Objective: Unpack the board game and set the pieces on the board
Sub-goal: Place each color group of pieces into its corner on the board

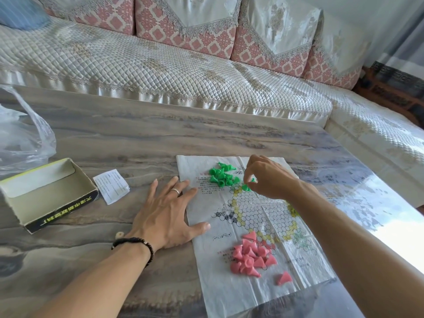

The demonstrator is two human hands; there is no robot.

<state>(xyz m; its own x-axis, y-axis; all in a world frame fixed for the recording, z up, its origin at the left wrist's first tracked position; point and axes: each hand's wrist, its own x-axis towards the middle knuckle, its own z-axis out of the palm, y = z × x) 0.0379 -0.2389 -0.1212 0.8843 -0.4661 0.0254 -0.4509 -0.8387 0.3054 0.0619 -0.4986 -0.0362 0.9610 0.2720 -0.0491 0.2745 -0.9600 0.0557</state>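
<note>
A: Right hand [268, 177]?
B: Fingertips pinched on one green piece [252, 180], low over the paper board [257, 216], beside the green pile [223, 176].
A: Left hand [167, 212]?
B: Spread flat, pressing the board's edge. Pink pile [251, 255] near side; open box [46, 193] left.

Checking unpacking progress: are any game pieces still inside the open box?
No, the open box on the table shows only its bare inside, while the green pieces and pink pieces lie on the paper board.
</note>
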